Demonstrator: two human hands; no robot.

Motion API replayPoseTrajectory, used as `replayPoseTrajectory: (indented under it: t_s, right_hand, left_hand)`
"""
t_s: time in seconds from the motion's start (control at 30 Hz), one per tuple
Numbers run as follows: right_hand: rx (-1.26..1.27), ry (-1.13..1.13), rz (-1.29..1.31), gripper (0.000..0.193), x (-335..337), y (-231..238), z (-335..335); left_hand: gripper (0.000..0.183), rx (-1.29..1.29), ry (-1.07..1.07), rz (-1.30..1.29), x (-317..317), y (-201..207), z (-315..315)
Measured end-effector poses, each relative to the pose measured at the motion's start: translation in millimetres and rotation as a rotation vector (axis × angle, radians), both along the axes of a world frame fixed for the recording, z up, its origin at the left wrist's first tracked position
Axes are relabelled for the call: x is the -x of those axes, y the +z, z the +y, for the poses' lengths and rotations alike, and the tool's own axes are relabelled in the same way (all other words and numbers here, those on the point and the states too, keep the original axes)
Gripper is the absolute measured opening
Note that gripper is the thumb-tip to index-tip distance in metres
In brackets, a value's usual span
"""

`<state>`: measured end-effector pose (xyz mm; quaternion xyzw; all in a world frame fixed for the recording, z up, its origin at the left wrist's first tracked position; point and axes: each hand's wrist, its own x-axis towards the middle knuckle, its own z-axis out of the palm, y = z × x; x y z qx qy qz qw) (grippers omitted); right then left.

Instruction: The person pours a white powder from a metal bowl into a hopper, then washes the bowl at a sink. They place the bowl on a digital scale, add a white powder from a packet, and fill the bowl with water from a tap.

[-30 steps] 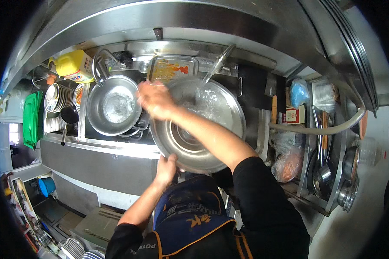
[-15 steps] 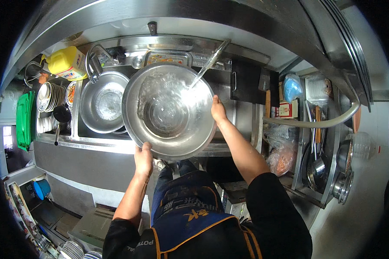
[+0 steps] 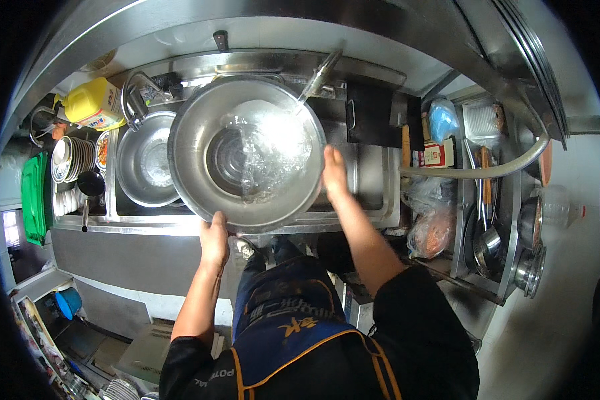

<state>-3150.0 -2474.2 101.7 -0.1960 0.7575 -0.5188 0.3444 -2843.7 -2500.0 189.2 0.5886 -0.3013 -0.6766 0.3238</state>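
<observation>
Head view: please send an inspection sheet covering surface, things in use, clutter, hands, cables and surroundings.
Surface: steel sink counter, bright glare on its front ledge.
Things in use: large basin holding clear water; smaller basin to its left, partly hidden.
Clutter: stacked plates and yellow jug at left; plastic bag at right.
Hands: left hand grips the large basin's near-left rim; right hand, its right rim.
Cables: nothing seen; pale hose at right.
Surroundings: green container far left; ladle among utensils at right.
</observation>
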Motion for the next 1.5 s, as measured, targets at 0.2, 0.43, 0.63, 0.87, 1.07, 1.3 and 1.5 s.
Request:
replayPoseTrajectory:
  t_s: [0.2,0.43,0.63,0.87,1.07,1.3,1.5]
  right_hand:
    - [0.016,0.147,-0.275,0.042,31.0,12.4,-36.3]
    - [0.152,0.471,-0.573,0.034,-29.2,39.5,29.1]
    - [-0.039,0.266,-0.335,0.031,-33.5,-29.8,46.2]
    - [0.056,0.385,0.171,0.033,-106.2,-37.9,22.6]
    - [0.069,0.459,0.152,0.032,-159.8,14.0,16.2]
    - [0.246,0.479,0.224,0.03,-166.5,21.3,6.3]
    - [0.16,0.482,0.404,0.035,-139.1,17.3,-6.2]
  left_hand:
    - [0.019,-0.054,0.141,-0.031,13.5,19.8,-7.3]
    - [0.017,0.124,0.167,-0.074,6.4,5.1,-16.0]
    - [0.066,0.714,-0.179,-0.613,-1.9,5.0,-32.2]
    - [0.077,0.742,-0.348,-0.94,4.3,15.7,-45.0]
    - [0.083,0.801,-0.419,-0.976,24.0,69.0,-35.1]
    - [0.088,0.915,-0.479,-1.082,41.2,101.2,-18.7]
    - [0.063,1.069,-0.359,-1.052,20.5,67.9,-31.2]
